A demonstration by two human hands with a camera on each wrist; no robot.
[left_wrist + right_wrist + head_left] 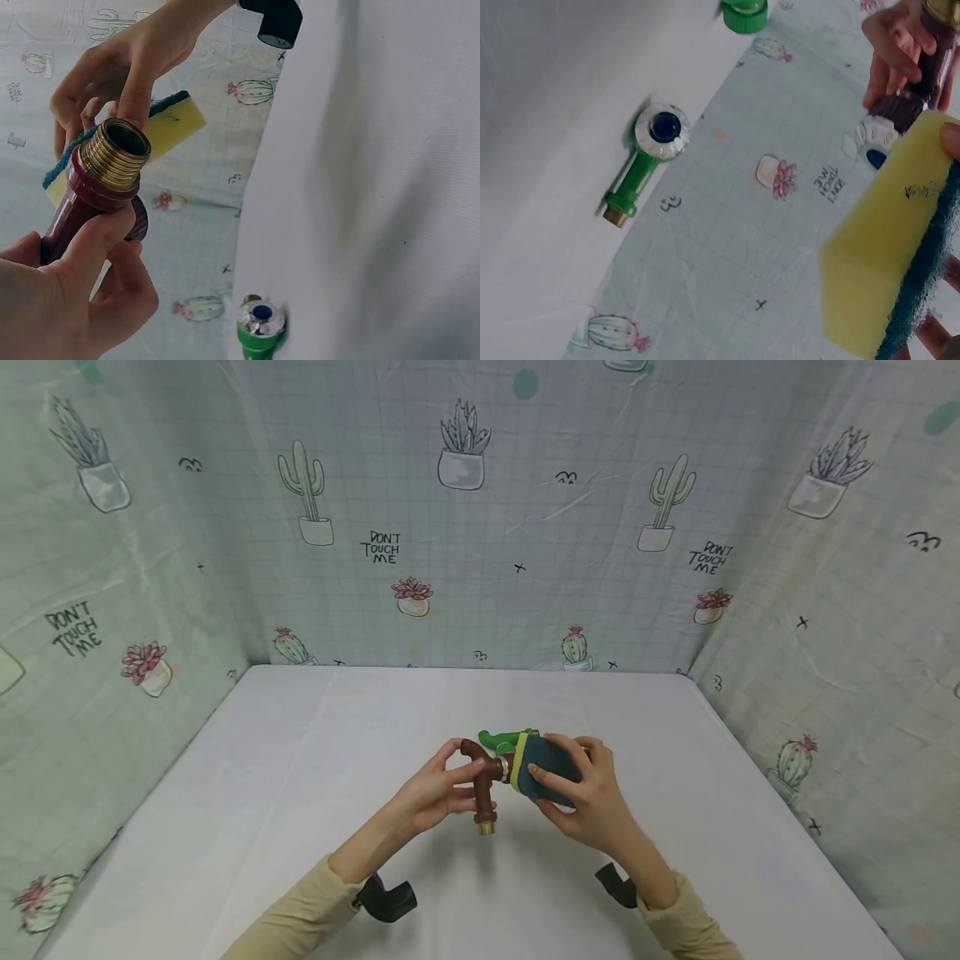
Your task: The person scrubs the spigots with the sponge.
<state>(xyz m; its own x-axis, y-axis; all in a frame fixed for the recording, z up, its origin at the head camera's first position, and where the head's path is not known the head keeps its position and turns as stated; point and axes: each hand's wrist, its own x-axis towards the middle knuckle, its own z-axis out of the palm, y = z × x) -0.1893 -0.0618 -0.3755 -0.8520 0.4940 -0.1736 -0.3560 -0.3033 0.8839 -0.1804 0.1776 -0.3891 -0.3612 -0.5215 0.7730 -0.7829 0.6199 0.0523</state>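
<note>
Currently grasping the brown tap in the left hand, just below center of the head view, pointing its brass threaded end toward the frame bottom. Gripping the blue-and-yellow sponge in the right hand, just right of the tap; not clearly showing contact. Showing a green tap left of center in the right wrist view, resting on the white table.

The left hand covers part of the brown tap. In the right wrist view, the top edge cuts off a green piece, and the sponge runs off the side.
</note>
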